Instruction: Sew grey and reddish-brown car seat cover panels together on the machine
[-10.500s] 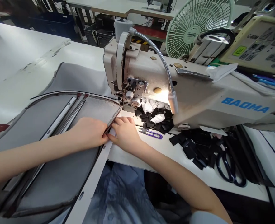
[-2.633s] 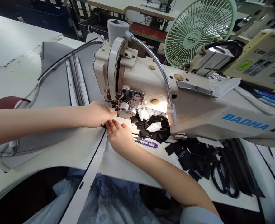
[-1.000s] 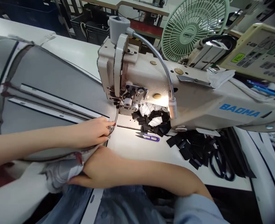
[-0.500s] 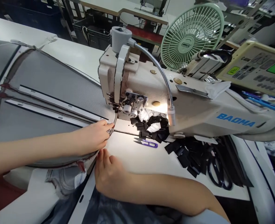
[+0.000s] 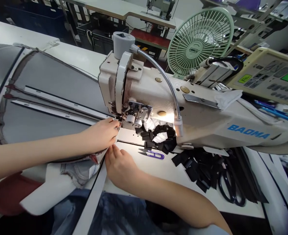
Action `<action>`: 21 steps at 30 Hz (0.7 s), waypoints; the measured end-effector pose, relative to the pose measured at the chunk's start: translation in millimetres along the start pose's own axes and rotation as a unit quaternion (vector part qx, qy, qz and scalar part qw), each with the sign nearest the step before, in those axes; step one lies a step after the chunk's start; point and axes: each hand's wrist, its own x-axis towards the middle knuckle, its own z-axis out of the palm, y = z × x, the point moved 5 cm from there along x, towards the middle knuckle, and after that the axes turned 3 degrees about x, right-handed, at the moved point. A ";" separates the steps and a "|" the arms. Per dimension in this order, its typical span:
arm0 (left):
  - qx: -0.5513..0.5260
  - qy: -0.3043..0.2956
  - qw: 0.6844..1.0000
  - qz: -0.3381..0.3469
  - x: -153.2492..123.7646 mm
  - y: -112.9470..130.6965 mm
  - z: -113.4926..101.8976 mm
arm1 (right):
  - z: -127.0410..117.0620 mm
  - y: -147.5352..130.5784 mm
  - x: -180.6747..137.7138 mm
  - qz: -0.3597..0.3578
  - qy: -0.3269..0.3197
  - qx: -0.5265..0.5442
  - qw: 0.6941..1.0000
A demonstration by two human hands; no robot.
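A large grey fabric piece [image 5: 68, 73] with bound seams and white strips lies left of the sewing machine [image 5: 144, 88], one edge under the needle area. My left hand [image 5: 103, 133] presses on that edge close to the presser foot, its fingers curled over the fabric. Just below it, my right hand [image 5: 121, 166] pinches the edge together with a long white strip [image 5: 91, 204] bordered in black, which hangs toward my lap. The fingertips of both hands nearly meet. What lies under my left fingers is partly hidden.
Purple thread snips [image 5: 152, 154] lie right of my hands. Behind them sit black and white fabric tabs [image 5: 164, 137], with more black pieces [image 5: 197, 166] and black-handled scissors [image 5: 229, 187] farther right. A green fan [image 5: 199, 45] and control panel [image 5: 268, 75] stand behind the machine.
Both hands and the fabric edge have shifted closer to the needle, the right hand moving up and slightly rightward. More of the white strip shows below. The view has tilted slightly.
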 end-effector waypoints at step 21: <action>-0.035 0.043 0.993 -0.105 -39.1 20.4 13.1 | -20.6 -5.8 -22.8 -0.054 -0.032 0.311 0.948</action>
